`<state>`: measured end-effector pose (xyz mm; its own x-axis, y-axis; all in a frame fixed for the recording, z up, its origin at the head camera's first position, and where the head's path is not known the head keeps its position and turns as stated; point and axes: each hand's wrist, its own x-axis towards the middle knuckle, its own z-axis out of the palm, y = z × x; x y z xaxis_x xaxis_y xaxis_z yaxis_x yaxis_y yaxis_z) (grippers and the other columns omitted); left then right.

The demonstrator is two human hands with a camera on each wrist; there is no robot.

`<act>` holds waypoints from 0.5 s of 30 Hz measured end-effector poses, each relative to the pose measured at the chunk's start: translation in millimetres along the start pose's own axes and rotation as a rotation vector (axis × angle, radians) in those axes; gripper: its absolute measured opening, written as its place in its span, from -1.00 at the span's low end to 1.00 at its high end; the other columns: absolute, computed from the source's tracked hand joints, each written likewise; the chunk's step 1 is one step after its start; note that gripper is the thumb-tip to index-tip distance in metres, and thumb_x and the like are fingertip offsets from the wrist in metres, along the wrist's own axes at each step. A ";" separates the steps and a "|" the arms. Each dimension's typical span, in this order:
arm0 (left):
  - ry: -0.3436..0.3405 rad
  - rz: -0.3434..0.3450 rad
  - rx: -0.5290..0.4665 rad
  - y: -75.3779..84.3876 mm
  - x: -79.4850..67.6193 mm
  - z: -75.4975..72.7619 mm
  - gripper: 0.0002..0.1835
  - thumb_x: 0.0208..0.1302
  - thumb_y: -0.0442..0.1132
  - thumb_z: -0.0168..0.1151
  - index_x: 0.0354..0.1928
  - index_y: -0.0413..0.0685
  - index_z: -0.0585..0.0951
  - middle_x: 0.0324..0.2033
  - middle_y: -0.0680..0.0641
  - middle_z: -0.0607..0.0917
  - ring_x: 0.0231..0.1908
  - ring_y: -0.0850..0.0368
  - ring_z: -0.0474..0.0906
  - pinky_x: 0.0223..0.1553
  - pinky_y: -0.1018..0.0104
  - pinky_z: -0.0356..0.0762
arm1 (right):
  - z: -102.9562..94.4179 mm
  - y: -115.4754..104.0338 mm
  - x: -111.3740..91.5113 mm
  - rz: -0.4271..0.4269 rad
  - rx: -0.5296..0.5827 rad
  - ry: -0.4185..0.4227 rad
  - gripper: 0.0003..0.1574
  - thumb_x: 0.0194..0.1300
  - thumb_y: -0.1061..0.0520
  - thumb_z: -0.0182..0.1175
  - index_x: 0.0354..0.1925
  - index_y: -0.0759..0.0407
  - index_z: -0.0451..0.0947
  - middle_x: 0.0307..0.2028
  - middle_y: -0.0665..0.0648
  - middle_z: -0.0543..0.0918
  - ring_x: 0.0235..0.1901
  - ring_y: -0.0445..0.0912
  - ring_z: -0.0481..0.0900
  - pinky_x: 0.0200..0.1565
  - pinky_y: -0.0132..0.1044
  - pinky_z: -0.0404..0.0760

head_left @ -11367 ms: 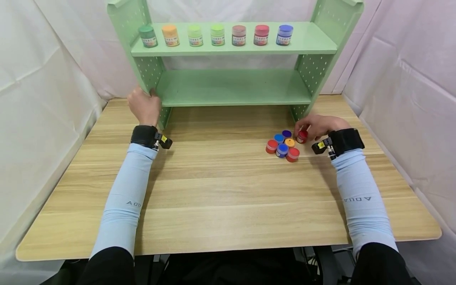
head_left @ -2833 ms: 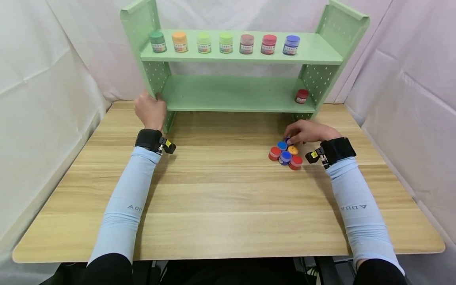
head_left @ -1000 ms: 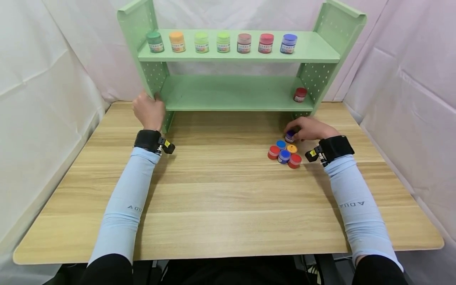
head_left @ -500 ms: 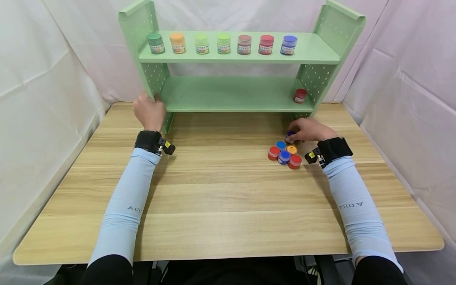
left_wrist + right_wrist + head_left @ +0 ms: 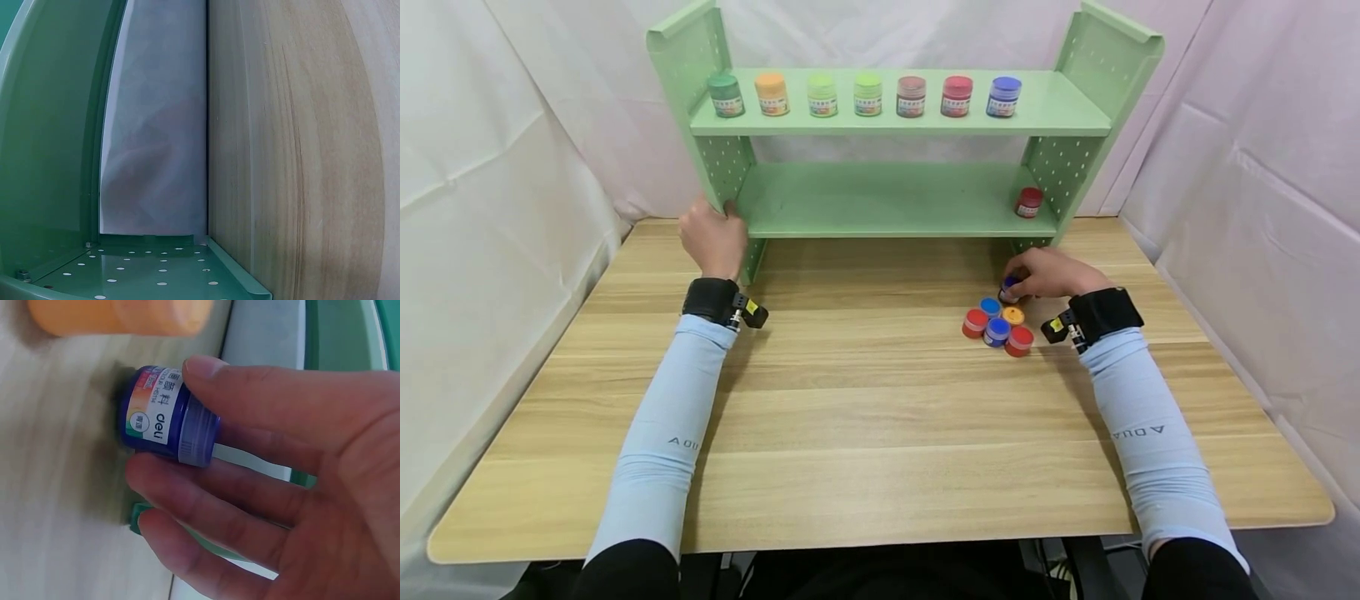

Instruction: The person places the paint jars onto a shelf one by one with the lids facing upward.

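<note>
My left hand (image 5: 713, 240) grips the left side panel of the green shelf rack (image 5: 895, 198), at about the height of the lower shelf. In the left wrist view only the rack's underside, a perforated panel (image 5: 131, 265) and the table show; that hand is out of frame. My right hand (image 5: 1051, 273) pinches a small dark blue-purple paint jar (image 5: 156, 415) between thumb and fingers, low over the table behind the other loose jars. Its label reads "deli". A dark red paint jar (image 5: 1028, 202) stands on the lower shelf at the right end.
Several paint jars cluster on the table, among them an orange-yellow one (image 5: 1012, 316), a blue one (image 5: 997, 332) and a red one (image 5: 1019, 340). A row of coloured jars, from green (image 5: 726, 95) to blue (image 5: 1003, 97), stands on the upper shelf. White cloth surrounds the table.
The dark red jar, earlier in my right hand on the table, now stands on the lower shelf. My right hand has taken the purple jar, slightly apart from the cluster. The left hand keeps its grip.
</note>
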<state>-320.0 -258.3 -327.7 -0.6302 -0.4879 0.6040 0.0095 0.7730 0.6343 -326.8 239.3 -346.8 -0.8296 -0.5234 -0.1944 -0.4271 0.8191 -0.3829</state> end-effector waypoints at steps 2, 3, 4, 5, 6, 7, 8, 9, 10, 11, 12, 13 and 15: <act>0.001 0.001 0.002 0.2 -0.1 0.0 -0.66 0.24 -0.36 0.05 0.01 -0.04 0.67 -0.15 -0.03 0.68 -0.17 0.13 0.63 -0.19 0.24 0.50 | -2.6 -1.5 -1.8 -0.002 0.023 -0.006 -0.65 0.21 0.06 0.28 -0.09 0.25 0.59 -0.33 0.10 0.64 -0.39 -0.03 0.60 -0.34 -0.23 0.55; 0.002 0.002 0.006 0.3 0.0 0.1 -0.66 0.24 -0.35 0.05 0.01 -0.04 0.67 -0.15 -0.03 0.68 -0.17 0.13 0.63 -0.20 0.24 0.50 | -4.1 -2.5 -3.0 -0.002 0.031 -0.006 -0.63 0.22 0.06 0.28 -0.08 0.26 0.59 -0.32 0.10 0.64 -0.38 -0.02 0.60 -0.33 -0.23 0.56; 0.002 0.006 0.006 0.1 0.1 0.2 -0.66 0.24 -0.36 0.05 0.00 -0.05 0.67 -0.16 -0.04 0.69 -0.17 0.12 0.64 -0.20 0.23 0.50 | -5.9 -3.9 -4.3 -0.001 0.036 -0.006 -0.62 0.22 0.06 0.28 -0.06 0.26 0.58 -0.31 0.11 0.64 -0.37 -0.02 0.61 -0.33 -0.23 0.56; 0.003 0.007 0.005 0.0 0.3 0.4 -0.67 0.24 -0.36 0.05 0.00 -0.05 0.67 -0.16 -0.04 0.69 -0.17 0.12 0.64 -0.20 0.23 0.50 | -7.6 -4.9 -6.0 -0.002 0.046 -0.006 -0.61 0.23 0.06 0.27 -0.05 0.28 0.57 -0.30 0.11 0.63 -0.36 -0.02 0.61 -0.32 -0.23 0.56; 0.004 0.009 0.006 0.2 0.4 0.5 -0.67 0.24 -0.35 0.05 0.00 -0.06 0.67 -0.16 -0.04 0.69 -0.17 0.12 0.63 -0.19 0.23 0.50 | -9.4 -6.2 -7.7 -0.003 0.052 -0.005 -0.60 0.23 0.05 0.27 -0.04 0.28 0.56 -0.30 0.12 0.63 -0.36 -0.01 0.61 -0.32 -0.22 0.56; 0.005 0.009 0.007 0.3 0.5 0.7 -0.66 0.24 -0.35 0.05 0.01 -0.05 0.67 -0.15 -0.04 0.69 -0.16 0.12 0.63 -0.17 0.24 0.49 | -11.5 -7.8 -9.8 -0.008 0.061 -0.003 -0.59 0.24 0.05 0.27 -0.04 0.30 0.55 -0.30 0.13 0.62 -0.36 -0.01 0.61 -0.32 -0.21 0.56; 0.006 0.011 0.007 0.3 0.5 0.7 -0.66 0.24 -0.35 0.05 0.01 -0.05 0.67 -0.15 -0.04 0.69 -0.16 0.12 0.63 -0.16 0.24 0.49 | -13.3 -9.4 -11.8 -0.010 0.061 0.001 -0.59 0.24 0.05 0.26 -0.04 0.30 0.55 -0.30 0.13 0.62 -0.36 0.00 0.60 -0.32 -0.21 0.56; 0.006 0.013 0.008 0.0 0.7 0.9 -0.66 0.24 -0.36 0.05 0.01 -0.05 0.67 -0.16 -0.04 0.69 -0.16 0.11 0.63 -0.17 0.24 0.49 | -14.9 -10.9 -13.7 -0.014 0.059 0.006 -0.60 0.25 0.05 0.26 -0.04 0.29 0.55 -0.31 0.13 0.61 -0.37 0.00 0.59 -0.32 -0.21 0.55; 0.005 0.012 0.005 -0.1 0.6 1.0 -0.66 0.24 -0.36 0.05 0.01 -0.05 0.66 -0.15 -0.04 0.69 -0.16 0.12 0.63 -0.17 0.24 0.49 | -16.6 -12.6 -15.7 -0.017 0.061 0.011 -0.60 0.25 0.05 0.25 -0.05 0.30 0.55 -0.31 0.13 0.61 -0.37 0.00 0.59 -0.33 -0.21 0.55; 0.005 0.012 0.007 -0.4 0.7 1.1 -0.66 0.24 -0.36 0.05 0.01 -0.05 0.67 -0.15 -0.04 0.69 -0.16 0.12 0.63 -0.18 0.24 0.50 | -18.0 -14.1 -17.5 -0.019 0.062 0.015 -0.61 0.25 0.05 0.25 -0.05 0.29 0.56 -0.31 0.13 0.61 -0.37 0.00 0.58 -0.33 -0.21 0.55; 0.005 0.011 0.010 -0.6 0.6 1.2 -0.66 0.23 -0.36 0.05 0.01 -0.05 0.67 -0.15 -0.04 0.69 -0.17 0.12 0.63 -0.20 0.24 0.50 | -19.7 -15.6 -19.2 -0.025 0.059 0.022 -0.62 0.26 0.05 0.25 -0.06 0.29 0.56 -0.32 0.12 0.62 -0.37 0.01 0.58 -0.33 -0.21 0.55; 0.004 0.008 0.009 -0.8 0.6 1.1 -0.66 0.23 -0.36 0.05 0.01 -0.05 0.67 -0.15 -0.04 0.69 -0.17 0.12 0.63 -0.20 0.23 0.50 | -21.0 -16.9 -20.5 -0.031 0.060 0.028 -0.63 0.26 0.05 0.25 -0.06 0.29 0.57 -0.32 0.12 0.62 -0.38 0.01 0.58 -0.33 -0.21 0.55; 0.005 0.005 0.011 -1.2 0.5 0.9 -0.65 0.23 -0.36 0.04 0.00 -0.06 0.67 -0.16 -0.04 0.69 -0.18 0.12 0.64 -0.23 0.23 0.51 | -23.9 -20.3 -23.1 -0.045 0.058 0.038 -0.65 0.26 0.06 0.24 -0.07 0.27 0.57 -0.32 0.11 0.62 -0.37 0.01 0.58 -0.33 -0.21 0.54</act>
<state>-321.0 -259.1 -328.6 -0.6260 -0.4865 0.6095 0.0035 0.7798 0.6260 -307.6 240.4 -312.9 -0.8236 -0.5493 -0.1414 -0.4440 0.7794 -0.4420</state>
